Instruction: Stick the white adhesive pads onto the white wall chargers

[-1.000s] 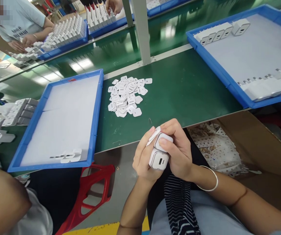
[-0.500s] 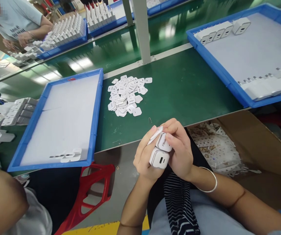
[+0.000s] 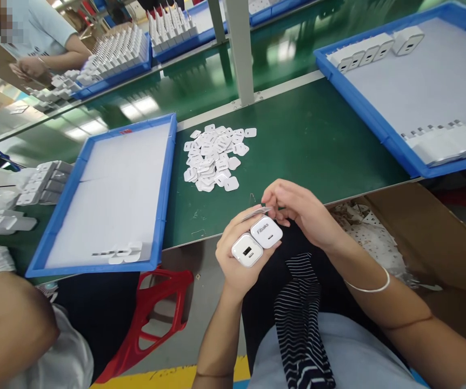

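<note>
My left hand [image 3: 235, 265] is wrapped round two white chargers held side by side. One charger [image 3: 247, 250] shows a large dark port and a small one in its end face. The other charger [image 3: 266, 232] has "Fibaks" lettering and a single small slot. A thin white cover plate [image 3: 256, 213] is also in the left hand, seen nearly edge-on along the fingers. My right hand [image 3: 293, 208] is beside the plate's far end, its fingers loosely bent and apart with nothing visible in them; whether a fingertip touches the plate is unclear.
A pile of white cover plates [image 3: 214, 156] lies on the green table [image 3: 298, 140]. Blue-rimmed trays stand left [image 3: 168, 178] and right [image 3: 363, 111], the right one holding several chargers. A metal post [image 3: 239, 54] rises behind. Other people sit left and far left.
My right hand has come off the lettered charger and moved up and right, baring its end face. The left hand, with both chargers and the plate, has shifted slightly left and turned.
</note>
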The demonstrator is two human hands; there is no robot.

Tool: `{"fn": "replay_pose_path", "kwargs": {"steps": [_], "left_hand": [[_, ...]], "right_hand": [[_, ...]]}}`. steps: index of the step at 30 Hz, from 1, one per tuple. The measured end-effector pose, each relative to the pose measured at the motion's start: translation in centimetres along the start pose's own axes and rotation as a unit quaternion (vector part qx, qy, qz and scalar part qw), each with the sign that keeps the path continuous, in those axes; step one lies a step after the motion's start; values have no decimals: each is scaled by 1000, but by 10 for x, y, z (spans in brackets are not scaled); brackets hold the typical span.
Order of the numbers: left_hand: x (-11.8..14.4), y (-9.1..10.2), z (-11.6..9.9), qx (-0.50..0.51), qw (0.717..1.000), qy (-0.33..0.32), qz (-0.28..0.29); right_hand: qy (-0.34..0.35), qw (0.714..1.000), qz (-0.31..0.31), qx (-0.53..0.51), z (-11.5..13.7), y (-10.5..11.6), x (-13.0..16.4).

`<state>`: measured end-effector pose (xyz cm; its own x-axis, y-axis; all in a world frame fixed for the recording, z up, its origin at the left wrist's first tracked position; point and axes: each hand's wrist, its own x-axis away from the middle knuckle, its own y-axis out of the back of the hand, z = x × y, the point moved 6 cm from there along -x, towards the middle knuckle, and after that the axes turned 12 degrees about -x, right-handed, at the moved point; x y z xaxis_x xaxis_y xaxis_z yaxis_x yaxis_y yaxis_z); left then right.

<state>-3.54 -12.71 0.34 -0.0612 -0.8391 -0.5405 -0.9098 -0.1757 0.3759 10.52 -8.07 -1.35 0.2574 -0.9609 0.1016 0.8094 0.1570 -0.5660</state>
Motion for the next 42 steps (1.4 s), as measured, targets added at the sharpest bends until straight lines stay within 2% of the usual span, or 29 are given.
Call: {"fn": "replay_pose_path", "kwargs": {"steps": [2, 5, 9, 12, 16, 20, 26, 30, 32, 35, 38, 42], "left_hand": [[-1, 1, 1, 0, 1000, -11, 18], [-1, 3, 2, -16, 998, -45, 48], [4, 6, -2, -60, 985, -143, 79], [9, 8, -5, -86, 971, -207, 79], [17, 5, -6, -101, 958, -247, 103], [22, 0, -7, -106, 952, -261, 117], [25, -4, -9, -106, 953, -272, 87], [27, -3, -6, -109, 957, -257, 79], [24, -1, -4, -114, 965, -227, 70], [16, 1, -1, -126, 981, -139, 54], [9, 2, -1, -130, 988, -70, 38], [4, -3, -3, -119, 991, -41, 40]], "right_hand": [[-65, 997, 28, 13, -5, 2, -4], [-123, 990, 74, 10, -10, 3, -4], [-198, 972, 123, 3, -11, 4, 0], [-245, 959, 146, 3, -9, 5, 3], [-272, 952, 144, 13, -7, 9, 2], [-266, 955, 124, 34, -8, 9, 3], [-251, 960, 109, 56, -7, 9, 1], [-133, 984, 26, 115, 15, 27, -7], [-80, 989, -9, 128, 26, 30, 0], [-55, 990, -23, 130, 28, 19, 21], [-42, 991, -26, 121, 20, -1, 45], [-16, 996, -15, 87, 5, -20, 59]]}}
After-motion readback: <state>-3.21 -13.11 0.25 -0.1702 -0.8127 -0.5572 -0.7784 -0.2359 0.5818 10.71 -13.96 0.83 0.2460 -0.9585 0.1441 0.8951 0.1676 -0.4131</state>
